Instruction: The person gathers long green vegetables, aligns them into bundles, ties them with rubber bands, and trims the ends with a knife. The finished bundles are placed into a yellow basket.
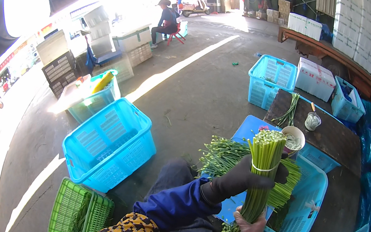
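Observation:
A thick bundle of flowering chive stems [259, 186] stands nearly upright before me, cut ends up, a white rubber band around its upper part. My left hand [242, 179], in a dark glove, grips the bundle around and below the band. Lower down, my right hand [250, 230], in a clear plastic glove, holds the stems above the buds, which hang at the bottom. Behind the bundle, more loose chive stems [224, 157] lie on a blue board [251, 124]. A paper cup of rubber bands [293, 137] sits close behind the cut ends.
A blue crate [293, 228] is right of the board, an empty blue crate [110, 144] on the left, a green basket [64, 206] below it. A dark wooden board [335, 136] bears a few stems and a small container [312, 121]. A seated person [168, 20] is farther off.

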The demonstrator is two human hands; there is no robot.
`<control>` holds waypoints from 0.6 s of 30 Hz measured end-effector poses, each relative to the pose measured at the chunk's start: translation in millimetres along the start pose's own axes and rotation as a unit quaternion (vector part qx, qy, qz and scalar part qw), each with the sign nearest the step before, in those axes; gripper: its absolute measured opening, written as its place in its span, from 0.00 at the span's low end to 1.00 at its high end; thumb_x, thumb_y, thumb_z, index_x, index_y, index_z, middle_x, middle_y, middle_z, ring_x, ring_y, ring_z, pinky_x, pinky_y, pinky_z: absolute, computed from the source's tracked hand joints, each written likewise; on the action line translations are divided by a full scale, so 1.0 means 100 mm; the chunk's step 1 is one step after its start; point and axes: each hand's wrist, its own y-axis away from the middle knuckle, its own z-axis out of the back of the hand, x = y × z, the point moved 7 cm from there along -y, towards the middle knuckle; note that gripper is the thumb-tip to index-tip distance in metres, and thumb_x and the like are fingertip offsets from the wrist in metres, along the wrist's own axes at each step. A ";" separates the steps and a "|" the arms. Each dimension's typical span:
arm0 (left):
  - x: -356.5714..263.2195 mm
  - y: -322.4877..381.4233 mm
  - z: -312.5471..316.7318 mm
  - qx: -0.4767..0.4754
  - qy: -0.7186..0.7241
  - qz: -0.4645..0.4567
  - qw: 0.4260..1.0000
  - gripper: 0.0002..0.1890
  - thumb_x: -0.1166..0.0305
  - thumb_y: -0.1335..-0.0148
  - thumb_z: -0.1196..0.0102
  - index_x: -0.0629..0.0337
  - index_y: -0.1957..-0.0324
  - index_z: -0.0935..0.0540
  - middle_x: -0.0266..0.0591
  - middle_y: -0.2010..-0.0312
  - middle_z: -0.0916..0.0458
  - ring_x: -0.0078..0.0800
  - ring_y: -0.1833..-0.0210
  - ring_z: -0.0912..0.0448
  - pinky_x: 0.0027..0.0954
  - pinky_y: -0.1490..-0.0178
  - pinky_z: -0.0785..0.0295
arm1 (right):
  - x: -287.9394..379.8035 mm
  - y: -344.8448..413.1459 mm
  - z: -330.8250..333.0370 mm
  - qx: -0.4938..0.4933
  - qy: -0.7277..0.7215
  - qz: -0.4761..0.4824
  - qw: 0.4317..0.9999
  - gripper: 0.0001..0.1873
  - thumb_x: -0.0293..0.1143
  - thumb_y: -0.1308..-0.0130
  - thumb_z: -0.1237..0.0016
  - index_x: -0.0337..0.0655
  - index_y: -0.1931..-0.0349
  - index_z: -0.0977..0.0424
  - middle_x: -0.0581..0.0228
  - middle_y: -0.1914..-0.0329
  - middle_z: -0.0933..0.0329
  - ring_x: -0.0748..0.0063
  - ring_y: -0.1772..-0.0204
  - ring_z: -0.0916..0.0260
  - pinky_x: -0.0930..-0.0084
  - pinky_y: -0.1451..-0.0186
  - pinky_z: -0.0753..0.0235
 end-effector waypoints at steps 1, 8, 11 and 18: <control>0.11 0.01 -0.05 0.005 0.024 0.015 1.000 0.29 0.75 0.45 0.33 0.67 0.39 0.24 0.44 0.51 0.14 0.33 0.46 0.16 0.38 0.38 0.23 | 0.08 0.03 0.03 -0.017 0.131 0.043 0.990 0.20 0.20 0.45 0.30 0.36 0.53 0.22 0.62 0.57 0.15 0.75 0.55 0.18 0.77 0.50 0.19; 0.54 0.25 -0.03 -0.028 0.127 0.105 0.986 0.25 0.77 0.46 0.30 0.67 0.45 0.20 0.45 0.55 0.13 0.33 0.54 0.14 0.38 0.48 0.16 | 0.18 0.10 -0.22 0.101 0.032 -0.007 0.994 0.29 0.26 0.43 0.28 0.33 0.42 0.25 0.61 0.47 0.18 0.75 0.46 0.21 0.78 0.46 0.20; 0.18 0.12 0.16 -0.062 0.115 0.068 0.989 0.25 0.78 0.47 0.30 0.66 0.46 0.21 0.42 0.58 0.14 0.33 0.56 0.14 0.38 0.50 0.17 | 0.22 0.06 0.06 0.041 -0.076 0.068 0.994 0.36 0.32 0.41 0.28 0.33 0.35 0.31 0.61 0.41 0.22 0.75 0.41 0.25 0.77 0.44 0.21; -1.34 -0.14 0.62 -0.133 -0.280 -0.026 0.950 0.27 0.72 0.45 0.33 0.68 0.42 0.23 0.44 0.61 0.15 0.36 0.58 0.14 0.38 0.54 0.17 | -0.39 0.38 1.28 -0.200 0.408 0.027 0.891 0.23 0.36 0.38 0.32 0.41 0.45 0.23 0.61 0.53 0.19 0.67 0.52 0.20 0.68 0.50 0.19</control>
